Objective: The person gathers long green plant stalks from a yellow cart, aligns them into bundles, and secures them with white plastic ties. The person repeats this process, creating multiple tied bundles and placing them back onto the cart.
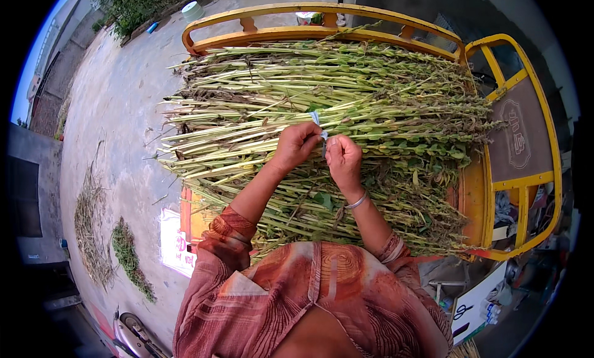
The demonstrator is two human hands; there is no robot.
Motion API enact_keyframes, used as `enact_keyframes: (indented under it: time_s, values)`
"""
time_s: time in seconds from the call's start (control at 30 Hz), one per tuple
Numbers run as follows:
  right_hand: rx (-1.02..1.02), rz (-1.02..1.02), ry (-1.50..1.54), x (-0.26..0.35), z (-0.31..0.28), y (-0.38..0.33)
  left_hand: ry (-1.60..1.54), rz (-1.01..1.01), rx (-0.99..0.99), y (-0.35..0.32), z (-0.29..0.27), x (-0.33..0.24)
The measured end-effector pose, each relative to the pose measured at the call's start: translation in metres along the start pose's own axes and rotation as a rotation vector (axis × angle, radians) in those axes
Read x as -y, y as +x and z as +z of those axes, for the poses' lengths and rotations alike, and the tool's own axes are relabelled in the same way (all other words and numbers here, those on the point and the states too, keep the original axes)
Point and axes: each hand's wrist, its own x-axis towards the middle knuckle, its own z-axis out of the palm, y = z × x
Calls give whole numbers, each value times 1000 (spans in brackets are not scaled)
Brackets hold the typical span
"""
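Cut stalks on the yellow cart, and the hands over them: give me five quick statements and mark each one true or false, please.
1. The left hand and right hand both pinch a pale strip. True.
2. A silvery bracelet circles the left wrist. False: it is on the right wrist.
3. The stalks have their bare ends toward the picture's left and leafier ends toward its right. True.
4. A green heap lies to the right of the cart in the picture. False: it lies to the left.
5. A yellow rail runs along the cart's far side. True.
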Motion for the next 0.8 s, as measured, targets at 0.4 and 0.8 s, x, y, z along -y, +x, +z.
enact_keyframes:
  time_s: [0.4,0.8]
  values:
    - [-59,358,495,34,-2,57,130,254,-40,16,-11,-10]
    - [-181,330,624,28,-1,64,134,259,429,66,-37,-3]
